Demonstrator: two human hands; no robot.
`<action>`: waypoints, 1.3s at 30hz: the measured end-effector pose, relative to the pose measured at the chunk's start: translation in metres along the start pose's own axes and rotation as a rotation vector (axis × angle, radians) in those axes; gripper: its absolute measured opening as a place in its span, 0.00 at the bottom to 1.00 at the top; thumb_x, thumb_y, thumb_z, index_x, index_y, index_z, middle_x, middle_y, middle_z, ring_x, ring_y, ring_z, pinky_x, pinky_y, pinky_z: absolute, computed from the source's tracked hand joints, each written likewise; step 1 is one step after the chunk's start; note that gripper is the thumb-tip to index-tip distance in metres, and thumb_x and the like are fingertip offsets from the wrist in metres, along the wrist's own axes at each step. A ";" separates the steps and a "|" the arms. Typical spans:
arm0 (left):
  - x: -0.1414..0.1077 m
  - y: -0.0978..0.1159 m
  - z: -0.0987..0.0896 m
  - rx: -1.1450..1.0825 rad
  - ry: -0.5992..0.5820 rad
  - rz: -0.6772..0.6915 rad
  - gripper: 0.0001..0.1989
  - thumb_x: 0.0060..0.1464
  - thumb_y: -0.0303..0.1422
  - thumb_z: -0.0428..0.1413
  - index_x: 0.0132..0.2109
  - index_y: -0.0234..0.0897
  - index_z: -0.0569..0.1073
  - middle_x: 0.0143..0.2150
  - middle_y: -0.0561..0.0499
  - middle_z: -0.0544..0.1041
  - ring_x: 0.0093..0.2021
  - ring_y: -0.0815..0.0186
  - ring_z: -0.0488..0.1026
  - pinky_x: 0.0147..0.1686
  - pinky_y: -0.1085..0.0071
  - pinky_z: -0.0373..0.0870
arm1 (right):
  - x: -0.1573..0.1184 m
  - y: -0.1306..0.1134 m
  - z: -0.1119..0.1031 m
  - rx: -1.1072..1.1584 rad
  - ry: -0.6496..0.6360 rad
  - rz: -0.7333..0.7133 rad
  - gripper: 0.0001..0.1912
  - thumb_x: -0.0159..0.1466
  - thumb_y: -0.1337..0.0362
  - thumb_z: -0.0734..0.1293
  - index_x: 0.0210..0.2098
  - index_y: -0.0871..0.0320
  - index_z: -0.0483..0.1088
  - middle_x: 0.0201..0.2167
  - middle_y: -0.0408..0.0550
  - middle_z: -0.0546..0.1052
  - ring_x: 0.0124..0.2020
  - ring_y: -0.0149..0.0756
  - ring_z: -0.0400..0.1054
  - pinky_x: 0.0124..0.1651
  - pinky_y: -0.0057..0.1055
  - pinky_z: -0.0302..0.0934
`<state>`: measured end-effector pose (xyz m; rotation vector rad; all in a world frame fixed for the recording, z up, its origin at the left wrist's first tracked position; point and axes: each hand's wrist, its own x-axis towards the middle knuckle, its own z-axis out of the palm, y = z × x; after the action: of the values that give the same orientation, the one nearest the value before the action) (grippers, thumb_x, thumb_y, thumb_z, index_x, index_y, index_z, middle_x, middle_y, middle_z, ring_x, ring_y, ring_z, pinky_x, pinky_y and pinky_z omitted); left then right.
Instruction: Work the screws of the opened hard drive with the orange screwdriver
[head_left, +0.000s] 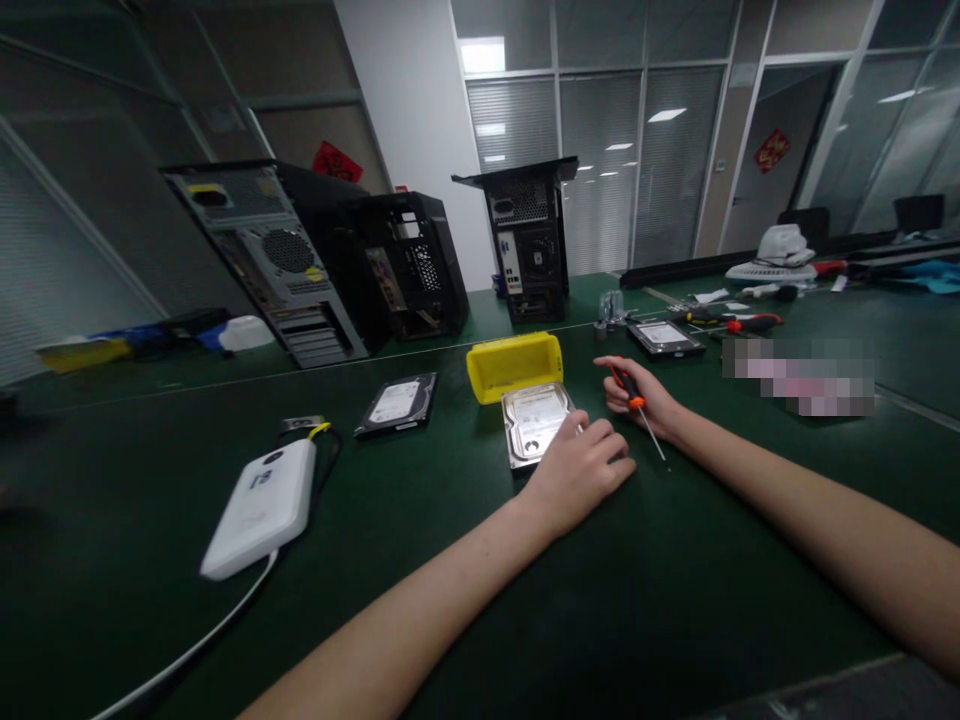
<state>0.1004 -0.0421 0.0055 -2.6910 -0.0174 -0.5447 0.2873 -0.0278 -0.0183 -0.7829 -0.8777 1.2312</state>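
A silver hard drive (pixel 529 420) lies on the green table (pixel 450 600), one end close to a yellow bin (pixel 517 366). My left hand (pixel 586 462) rests at the drive's right edge, fingers bent and partly covering that side; whether it grips the drive is unclear. To its right, my right hand (pixel 637 392) holds a red and black screwdriver (pixel 634 392), the metal shaft pointing down toward the table and the index finger stretched out. A second hard drive (pixel 397 403) lies left of the bin, and another (pixel 664 338) sits beyond my right hand.
Black computer cases (pixel 300 255) stand at the back left, with another case (pixel 529 245) at back centre. A white power bank (pixel 262 508) with a cable lies at left. Pliers (pixel 754 323) and other tools lie at back right.
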 end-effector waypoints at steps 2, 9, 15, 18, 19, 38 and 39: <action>-0.001 -0.004 -0.002 -0.041 0.023 -0.116 0.11 0.63 0.29 0.50 0.42 0.43 0.77 0.42 0.52 0.78 0.44 0.63 0.67 0.45 0.60 0.51 | 0.000 0.000 0.000 -0.010 -0.001 0.003 0.14 0.57 0.55 0.64 0.39 0.57 0.65 0.10 0.32 0.55 0.12 0.22 0.43 0.17 0.22 0.39; -0.007 -0.030 -0.007 -0.387 -0.050 -0.501 0.09 0.62 0.35 0.52 0.43 0.46 0.78 0.45 0.54 0.78 0.48 0.61 0.67 0.45 0.60 0.50 | -0.001 0.001 0.001 -0.044 -0.005 0.014 0.15 0.58 0.54 0.64 0.40 0.57 0.65 0.11 0.32 0.57 0.13 0.23 0.45 0.17 0.22 0.43; -0.011 -0.046 -0.009 -0.522 -0.181 -0.352 0.11 0.63 0.37 0.52 0.45 0.48 0.78 0.47 0.53 0.76 0.50 0.60 0.67 0.47 0.60 0.49 | -0.001 0.002 -0.001 -0.052 -0.012 0.030 0.15 0.58 0.54 0.64 0.40 0.57 0.65 0.11 0.32 0.57 0.12 0.22 0.45 0.17 0.22 0.43; -0.012 -0.050 -0.008 -0.544 -0.196 -0.313 0.11 0.63 0.37 0.52 0.46 0.48 0.78 0.48 0.53 0.76 0.51 0.60 0.66 0.48 0.60 0.49 | 0.000 0.002 -0.001 -0.057 -0.015 0.036 0.15 0.58 0.54 0.64 0.39 0.57 0.65 0.11 0.32 0.57 0.12 0.22 0.45 0.17 0.22 0.42; -0.012 -0.051 -0.008 -0.552 -0.198 -0.301 0.11 0.63 0.37 0.52 0.46 0.48 0.78 0.48 0.53 0.76 0.51 0.60 0.67 0.48 0.60 0.48 | 0.000 0.003 -0.002 -0.061 -0.018 0.040 0.14 0.59 0.54 0.64 0.39 0.57 0.65 0.11 0.32 0.57 0.12 0.22 0.45 0.17 0.22 0.42; -0.019 -0.063 -0.005 -0.550 -0.228 -0.149 0.15 0.58 0.44 0.55 0.51 0.51 0.76 0.50 0.51 0.73 0.52 0.59 0.63 0.51 0.62 0.51 | -0.003 -0.004 0.005 -0.085 -0.032 0.072 0.13 0.61 0.56 0.61 0.42 0.56 0.63 0.12 0.33 0.58 0.13 0.24 0.46 0.19 0.24 0.44; -0.019 -0.063 -0.005 -0.549 -0.227 -0.148 0.15 0.57 0.44 0.56 0.51 0.51 0.76 0.50 0.51 0.73 0.52 0.58 0.63 0.51 0.62 0.51 | -0.004 -0.007 0.006 -0.081 -0.053 0.074 0.14 0.61 0.56 0.60 0.43 0.56 0.63 0.13 0.34 0.59 0.14 0.25 0.47 0.19 0.24 0.46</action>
<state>0.0754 0.0152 0.0264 -3.2972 -0.1510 -0.3133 0.2846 -0.0323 -0.0099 -0.8574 -0.9538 1.2926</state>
